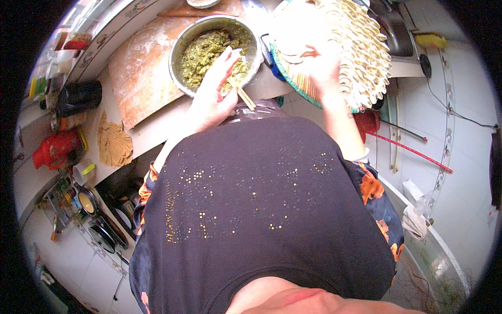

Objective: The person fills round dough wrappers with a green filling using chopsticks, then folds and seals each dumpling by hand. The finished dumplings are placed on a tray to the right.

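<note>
My left hand point(215, 92) is held out flat over the near side of a metal bowl point(175, 72), fingers straight and thumb apart. A chunky green-yellow filling point(204, 55) lies in that bowl. A pair of wooden chopsticks point(245, 96) leans out over the near rim, close to my left thumb; whether the thumb touches them is unclear. My right hand point(326, 72) is over a round woven tray point(304, 84), its fingertips at the edge of some pale round dough wrappers point(292, 57). Glare hides whether it grips one. Rows of folded dumplings point(364, 66) cover the tray's right side.
A floured wooden board point(145, 74) lies under the bowl, with a rolling pin point(196, 13) at its far side. A tan cloth point(113, 141), a red container point(57, 149) and a plastic cup point(83, 172) stand to the left. Red-handled rods point(411, 153) stick out at right.
</note>
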Motion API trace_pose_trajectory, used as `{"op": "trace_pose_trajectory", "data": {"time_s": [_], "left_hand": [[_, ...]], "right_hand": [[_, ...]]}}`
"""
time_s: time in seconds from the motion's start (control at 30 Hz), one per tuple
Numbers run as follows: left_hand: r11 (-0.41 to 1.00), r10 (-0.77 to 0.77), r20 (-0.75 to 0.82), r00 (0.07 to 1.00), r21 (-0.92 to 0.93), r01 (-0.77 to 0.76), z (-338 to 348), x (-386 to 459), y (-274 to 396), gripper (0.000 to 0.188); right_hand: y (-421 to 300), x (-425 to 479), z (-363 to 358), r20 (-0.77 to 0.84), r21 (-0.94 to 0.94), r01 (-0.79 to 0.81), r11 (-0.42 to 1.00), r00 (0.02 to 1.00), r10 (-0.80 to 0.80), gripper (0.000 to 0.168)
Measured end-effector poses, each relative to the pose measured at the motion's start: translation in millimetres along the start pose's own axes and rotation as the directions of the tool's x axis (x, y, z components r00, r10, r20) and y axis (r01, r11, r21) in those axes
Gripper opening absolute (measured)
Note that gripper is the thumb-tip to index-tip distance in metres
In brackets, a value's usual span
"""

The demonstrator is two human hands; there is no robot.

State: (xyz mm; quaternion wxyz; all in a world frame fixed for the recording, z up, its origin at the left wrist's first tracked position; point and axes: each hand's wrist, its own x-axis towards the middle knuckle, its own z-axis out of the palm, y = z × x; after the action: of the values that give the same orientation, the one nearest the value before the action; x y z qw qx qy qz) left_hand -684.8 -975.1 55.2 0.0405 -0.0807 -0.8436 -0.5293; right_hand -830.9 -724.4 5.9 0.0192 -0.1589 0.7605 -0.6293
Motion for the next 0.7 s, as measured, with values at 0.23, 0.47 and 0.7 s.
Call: {"op": "trace_pose_trajectory", "data": {"time_s": [0.23,0.47,0.7], "left_hand": [[0.996,-0.060,-0.037,0.998,-0.067,0.057,-0.2,-6.1,-5.0,0.053],[0.982,-0.137,-0.042,0.990,-0.133,0.131,-2.3,-12.1,-11.8,0.047],[0.968,-0.206,-0.013,0.979,-0.149,0.202,-3.3,-17.2,-10.7,0.041]], "right_hand": [[32.8,30.3,-62.8,0.003,-0.817,0.168,0.551,0.958,-0.287,0.021],[21.1,36.8,-21.6,0.014,-0.710,0.284,0.645,0.920,-0.391,0.021],[9.5,49.6,30.4,0.105,-0.781,0.130,0.611,0.992,-0.077,0.028]]}}
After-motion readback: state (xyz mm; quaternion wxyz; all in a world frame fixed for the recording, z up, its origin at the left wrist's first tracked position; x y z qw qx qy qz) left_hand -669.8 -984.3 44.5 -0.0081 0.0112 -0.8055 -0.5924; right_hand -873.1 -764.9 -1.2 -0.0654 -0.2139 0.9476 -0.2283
